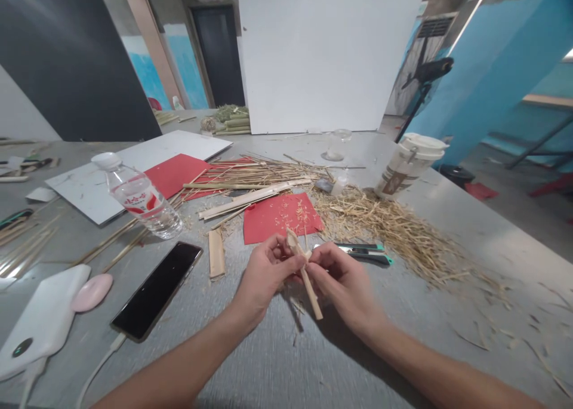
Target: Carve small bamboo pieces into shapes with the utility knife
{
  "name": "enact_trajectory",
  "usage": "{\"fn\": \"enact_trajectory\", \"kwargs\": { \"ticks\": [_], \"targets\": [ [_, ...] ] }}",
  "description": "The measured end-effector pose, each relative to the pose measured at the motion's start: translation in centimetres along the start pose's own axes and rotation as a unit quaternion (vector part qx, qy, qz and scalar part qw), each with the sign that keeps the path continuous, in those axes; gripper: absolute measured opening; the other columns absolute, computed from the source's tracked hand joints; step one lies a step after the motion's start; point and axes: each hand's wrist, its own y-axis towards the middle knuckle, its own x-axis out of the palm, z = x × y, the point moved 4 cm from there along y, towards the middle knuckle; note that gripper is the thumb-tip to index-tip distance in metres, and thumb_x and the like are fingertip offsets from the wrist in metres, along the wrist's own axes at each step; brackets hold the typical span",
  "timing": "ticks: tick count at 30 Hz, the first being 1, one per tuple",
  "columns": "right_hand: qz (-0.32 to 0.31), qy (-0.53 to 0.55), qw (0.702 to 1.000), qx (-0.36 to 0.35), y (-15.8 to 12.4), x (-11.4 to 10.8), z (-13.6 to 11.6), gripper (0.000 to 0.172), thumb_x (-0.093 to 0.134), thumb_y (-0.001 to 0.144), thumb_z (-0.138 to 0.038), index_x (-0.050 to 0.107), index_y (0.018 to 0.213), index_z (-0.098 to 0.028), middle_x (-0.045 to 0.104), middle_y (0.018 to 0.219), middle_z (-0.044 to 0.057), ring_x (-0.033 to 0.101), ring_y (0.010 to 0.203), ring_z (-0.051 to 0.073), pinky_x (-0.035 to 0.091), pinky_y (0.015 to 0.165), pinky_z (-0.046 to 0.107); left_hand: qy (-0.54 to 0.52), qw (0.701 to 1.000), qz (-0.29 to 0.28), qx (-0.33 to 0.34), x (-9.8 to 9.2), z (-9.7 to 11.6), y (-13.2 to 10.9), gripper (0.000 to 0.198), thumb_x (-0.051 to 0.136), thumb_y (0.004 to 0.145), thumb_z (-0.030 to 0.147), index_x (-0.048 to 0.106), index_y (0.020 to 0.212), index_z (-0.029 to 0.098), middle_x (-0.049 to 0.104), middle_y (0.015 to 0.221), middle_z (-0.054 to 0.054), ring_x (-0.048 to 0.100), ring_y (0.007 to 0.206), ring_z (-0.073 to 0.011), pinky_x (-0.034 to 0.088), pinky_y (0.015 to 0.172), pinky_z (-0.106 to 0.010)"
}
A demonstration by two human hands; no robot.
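Between my two hands is a small pale piece made of bamboo or straw strips (313,295), its longer stem slanting down toward me. My left hand (268,271) is closed around its upper part, thumb pressed on the crossing of the strips. My right hand (340,277) pinches at that same crossing from the other side; whether it grips the stem or a thin strip there is too small to tell. Just beyond my right hand lies a utility knife (364,255) with a black and green handle. A red sheet (264,221) sprinkled with shavings lies past my fingers.
Thin sticks (250,173) and a heap of straw shavings (394,227) spread across the table. At left are a water bottle (143,200), a phone (156,292) on a cable, a power bank (45,319) and a flat bamboo piece (216,254). A white bucket (409,164) stands at right.
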Motion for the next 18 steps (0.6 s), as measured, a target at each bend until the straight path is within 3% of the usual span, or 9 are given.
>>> {"fn": "enact_trajectory", "kwargs": {
  "ticks": [5, 12, 18],
  "targets": [
    [-0.035, 0.023, 0.999, 0.006, -0.03, 0.29, 0.57, 0.026, 0.078, 0.098, -0.047, 0.065, 0.096, -0.024, 0.064, 0.077, -0.003, 0.053, 0.062, 0.012, 0.039, 0.056, 0.026, -0.004, 1.000, 0.005, -0.016, -0.32, -0.15, -0.04, 0.049, 0.101, 0.071, 0.035, 0.062, 0.098, 0.021, 0.069, 0.075, 0.006, 0.066, 0.060, -0.0102, 0.051, 0.055, -0.019],
    [-0.046, -0.022, 0.999, -0.018, 0.19, 0.06, 0.45, 0.019, 0.074, 0.100, -0.041, 0.066, 0.095, -0.024, 0.071, 0.085, 0.000, 0.065, 0.075, 0.016, 0.049, 0.068, 0.029, 0.038, 0.999, -0.027, 0.007, -0.06, 0.27, -0.13, 0.040, 0.096, 0.078, 0.042, 0.079, 0.103, 0.015, 0.074, 0.082, 0.000, 0.066, 0.067, -0.0100, 0.052, 0.065, -0.021],
    [-0.061, -0.046, 0.997, -0.009, 0.16, 0.06, 0.31, 0.022, 0.076, 0.097, -0.040, 0.061, 0.091, -0.024, 0.065, 0.080, -0.003, 0.059, 0.070, 0.015, 0.044, 0.063, 0.028, 0.044, 0.999, 0.020, 0.023, -0.55, 0.57, -0.10, 0.036, 0.094, 0.080, 0.044, 0.081, 0.098, 0.015, 0.071, 0.079, 0.000, 0.065, 0.067, -0.0117, 0.052, 0.064, -0.023]
  ]
}}
